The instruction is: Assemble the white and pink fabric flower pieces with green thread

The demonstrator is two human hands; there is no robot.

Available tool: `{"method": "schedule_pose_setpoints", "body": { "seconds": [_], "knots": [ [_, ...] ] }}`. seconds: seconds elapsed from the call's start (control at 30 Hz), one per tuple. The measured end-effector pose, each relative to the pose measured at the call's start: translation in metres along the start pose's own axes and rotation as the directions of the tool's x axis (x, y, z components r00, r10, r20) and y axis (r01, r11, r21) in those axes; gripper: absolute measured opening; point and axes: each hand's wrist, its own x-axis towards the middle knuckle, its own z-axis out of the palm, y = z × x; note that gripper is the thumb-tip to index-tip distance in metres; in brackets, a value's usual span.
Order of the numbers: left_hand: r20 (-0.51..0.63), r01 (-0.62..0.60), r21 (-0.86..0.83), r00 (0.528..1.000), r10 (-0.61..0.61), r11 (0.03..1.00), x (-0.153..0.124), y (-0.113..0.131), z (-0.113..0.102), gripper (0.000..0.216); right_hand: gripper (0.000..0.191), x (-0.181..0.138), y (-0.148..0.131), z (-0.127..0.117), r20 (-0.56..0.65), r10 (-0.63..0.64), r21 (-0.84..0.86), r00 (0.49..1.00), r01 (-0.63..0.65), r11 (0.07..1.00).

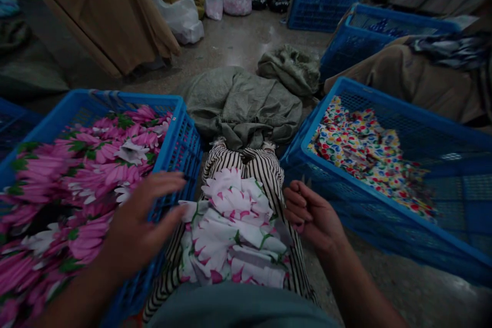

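My left hand [140, 225] hovers open, fingers spread, over the right wall of a blue crate [175, 143] filled with pink flower-print fabric [77, 174]. A white cloth piece with pink flower print [234, 230] lies on my lap, across striped trousers [257, 164]. My right hand [309, 215] rests at the right edge of that cloth with its fingers curled in; what they hold, if anything, is hidden.
A second blue crate [384, 113] on the right holds colourful dotted fabric [365, 148]. Grey-green sacks [242, 102] lie on the concrete floor ahead. More blue crates [323, 0], plastic bags [184, 18] and brown cloth [115, 15] stand at the back.
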Motion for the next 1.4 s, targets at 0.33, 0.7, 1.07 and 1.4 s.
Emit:
{"method": "schedule_pose_setpoints", "body": {
  "seconds": [0.33, 0.7, 1.07, 1.4],
  "knots": [
    [0.505, -0.062, -0.123, 0.855, 0.116, 0.99, -0.003, 0.031, 0.053, 0.015, 0.013, 0.002, 0.008, -0.003, -0.064, -0.013, -0.075, 0.998, 0.008, 0.997],
    [0.442, 0.639, -0.668, 0.752, -0.489, 0.38, 0.016, 0.047, 0.075, 0.025, 0.038, 0.012, 0.038, 0.022, 0.08, -0.098, -0.639, 0.992, 0.127, 0.759],
    [0.612, 0.694, -0.717, 0.674, -0.413, 0.07, 0.02, 0.059, 0.088, 0.018, 0.035, 0.016, 0.037, 0.028, -0.009, -0.165, -0.744, 0.986, 0.104, 0.66],
    [0.581, 0.629, -0.773, 0.651, -0.488, -0.081, 0.026, 0.073, 0.089, 0.018, 0.027, 0.007, 0.012, 0.014, 0.398, -0.282, -0.907, 0.873, 0.42, 0.019]
  ]
}}
